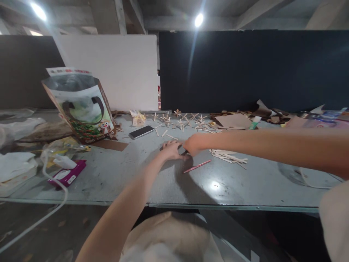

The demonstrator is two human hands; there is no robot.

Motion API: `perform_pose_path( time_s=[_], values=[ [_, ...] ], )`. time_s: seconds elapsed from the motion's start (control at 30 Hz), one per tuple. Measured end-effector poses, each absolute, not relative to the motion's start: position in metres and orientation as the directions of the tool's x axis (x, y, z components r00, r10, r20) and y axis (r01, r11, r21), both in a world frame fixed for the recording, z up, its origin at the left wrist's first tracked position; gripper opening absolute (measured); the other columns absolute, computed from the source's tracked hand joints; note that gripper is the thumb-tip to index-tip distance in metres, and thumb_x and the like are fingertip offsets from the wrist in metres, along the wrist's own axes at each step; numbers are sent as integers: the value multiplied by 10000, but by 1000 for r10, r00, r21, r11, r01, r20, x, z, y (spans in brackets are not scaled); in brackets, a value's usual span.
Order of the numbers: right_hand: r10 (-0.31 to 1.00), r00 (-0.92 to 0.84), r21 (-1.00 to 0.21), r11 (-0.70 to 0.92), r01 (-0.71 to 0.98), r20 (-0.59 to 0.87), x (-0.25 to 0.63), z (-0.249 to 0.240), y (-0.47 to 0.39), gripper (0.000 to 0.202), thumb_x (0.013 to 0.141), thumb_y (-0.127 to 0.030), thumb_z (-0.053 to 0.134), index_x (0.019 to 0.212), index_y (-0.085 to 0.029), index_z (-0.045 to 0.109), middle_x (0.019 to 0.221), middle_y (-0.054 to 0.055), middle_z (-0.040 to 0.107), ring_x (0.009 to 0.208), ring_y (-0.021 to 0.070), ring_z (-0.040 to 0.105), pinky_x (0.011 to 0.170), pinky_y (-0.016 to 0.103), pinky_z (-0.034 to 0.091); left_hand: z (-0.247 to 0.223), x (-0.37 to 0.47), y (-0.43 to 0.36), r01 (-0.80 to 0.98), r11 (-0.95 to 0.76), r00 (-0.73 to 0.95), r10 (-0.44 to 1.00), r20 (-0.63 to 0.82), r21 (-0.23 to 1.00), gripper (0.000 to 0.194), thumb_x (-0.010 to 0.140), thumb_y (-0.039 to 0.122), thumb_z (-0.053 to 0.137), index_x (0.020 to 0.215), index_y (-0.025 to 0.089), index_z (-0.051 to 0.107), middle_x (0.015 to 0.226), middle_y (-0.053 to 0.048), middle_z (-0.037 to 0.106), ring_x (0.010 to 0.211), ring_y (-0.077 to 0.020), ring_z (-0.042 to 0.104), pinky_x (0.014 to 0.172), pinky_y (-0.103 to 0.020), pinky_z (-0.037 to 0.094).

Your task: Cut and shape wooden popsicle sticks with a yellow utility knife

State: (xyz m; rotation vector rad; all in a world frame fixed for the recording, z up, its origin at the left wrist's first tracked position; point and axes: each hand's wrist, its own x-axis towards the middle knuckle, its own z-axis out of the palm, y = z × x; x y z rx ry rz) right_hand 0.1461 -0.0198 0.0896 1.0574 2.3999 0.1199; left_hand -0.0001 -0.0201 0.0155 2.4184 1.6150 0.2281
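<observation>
Over the middle of the table, my left hand (171, 150) lies low, its thumb and fingers curved around something too small and hidden to name. Just to its right, my right hand (192, 143) is closed in a fist, with a bit of something dark showing below the fingers; its kind is unclear. The two hands almost touch. A red-and-white striped pencil (197, 166) lies in front of them. To the right, a pile of thin pale wooden sticks (229, 157) is partly covered by my right forearm. Behind the hands are several crossed-stick pieces (181, 123).
A black phone (141, 132) and a brown cardboard strip (110, 145) lie to the left. Beyond stands a large printed bag (84, 109). A purple device (68, 174) with a white cable sits near the left front edge. Brown paper sheets (233, 121) are at the back right.
</observation>
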Motion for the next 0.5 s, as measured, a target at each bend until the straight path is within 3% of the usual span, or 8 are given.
perform_pose_path(
  time_s=[0.1,0.2,0.37,0.5],
  values=[
    [735,-517,368,672,643,-438,144,94,-24,300,782,-228,739,1070,-169,800,1090,150,794,1025,337,733,887,434,570,18,-8,-16,886,-381,397,918,-6,263,962,736,753,755,1570,349,498,1694,-67,414,1541,-392,356,1231,-497,311],
    [732,-507,384,675,630,-455,144,99,-27,331,778,-210,735,1098,-163,801,1130,164,786,1076,357,722,913,455,565,16,-10,-16,888,-383,396,918,0,255,921,756,773,721,1545,338,525,1699,-74,402,1549,-393,340,1229,-490,307],
    [745,-490,349,653,672,-451,147,95,-25,376,852,-321,706,1169,-138,793,1158,219,769,1017,384,729,850,481,572,9,3,-26,896,-375,373,926,54,237,859,786,811,664,1500,342,570,1667,-88,441,1523,-395,363,1231,-548,290],
    [745,-507,259,642,722,-433,154,86,-16,441,786,-369,778,1146,-116,801,1035,212,787,853,366,747,746,455,580,3,13,-30,892,-374,360,927,103,255,861,802,831,635,1481,304,589,1641,-113,474,1505,-393,380,1241,-571,268]
  ],
)
